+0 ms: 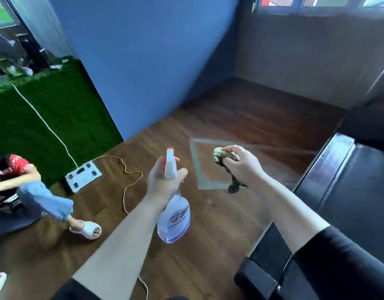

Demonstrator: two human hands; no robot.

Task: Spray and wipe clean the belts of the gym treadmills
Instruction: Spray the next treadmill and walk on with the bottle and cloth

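My left hand [162, 180] grips the neck of a clear spray bottle [174, 217] with a white and red trigger head and a purple label. It hangs over the wooden floor at centre. My right hand [240, 164] holds a bunched cloth [222, 154], pale on top with a dark end dangling below the fist. A black treadmill [359, 191] lies at the right, its dark belt and side rail running from the lower edge up toward the wall. Both hands are left of the treadmill and apart from it.
A person [30, 195] crouches on the floor at the left in jeans and white sandals. A white scale [83, 176] and a thin cable [130, 185] lie on the wood. Green turf [46, 126], a blue wall [143, 61] and a taped rectangle [197, 165] lie ahead.
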